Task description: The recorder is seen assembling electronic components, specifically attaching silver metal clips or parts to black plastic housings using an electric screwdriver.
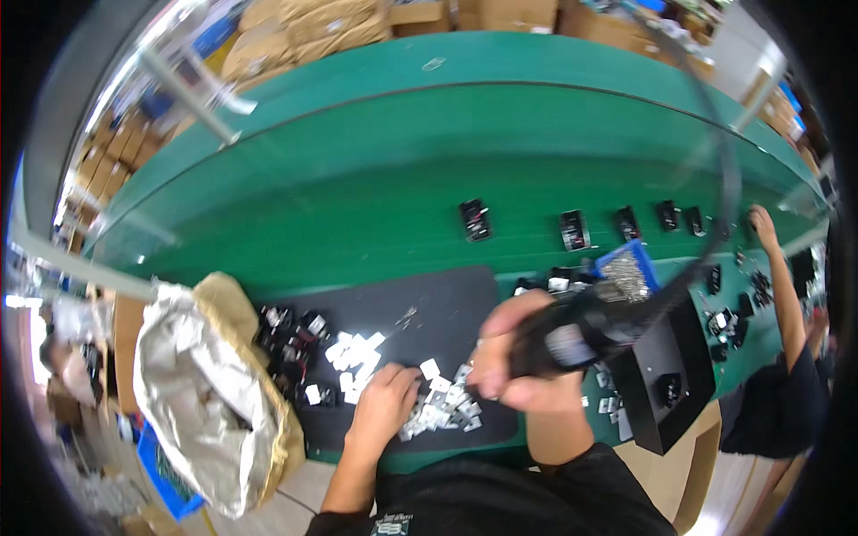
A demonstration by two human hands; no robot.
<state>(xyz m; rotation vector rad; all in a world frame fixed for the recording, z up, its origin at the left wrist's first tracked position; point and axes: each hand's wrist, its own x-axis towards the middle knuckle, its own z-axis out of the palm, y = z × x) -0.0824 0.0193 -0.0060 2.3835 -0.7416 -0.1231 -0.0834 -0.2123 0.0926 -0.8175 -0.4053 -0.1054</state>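
Observation:
My right hand is wrapped round a black electric screwdriver, which is blurred. A thick black cord runs from its rear end up to the right. The tool lies nearly level above the right edge of a dark mat. Curled downward, my left hand rests on the mat with its fingertips at a small dark part; what they pinch is mostly hidden. Small metal plates are heaped between my hands. White square pieces lie beyond my left hand, and a few loose screws farther off.
Black parts cluster left of the mat, beside a foil-lined sack. To the right are a blue tray of screws and a black box. Black units stand spaced along the green bench. A co-worker's arm reaches in at right.

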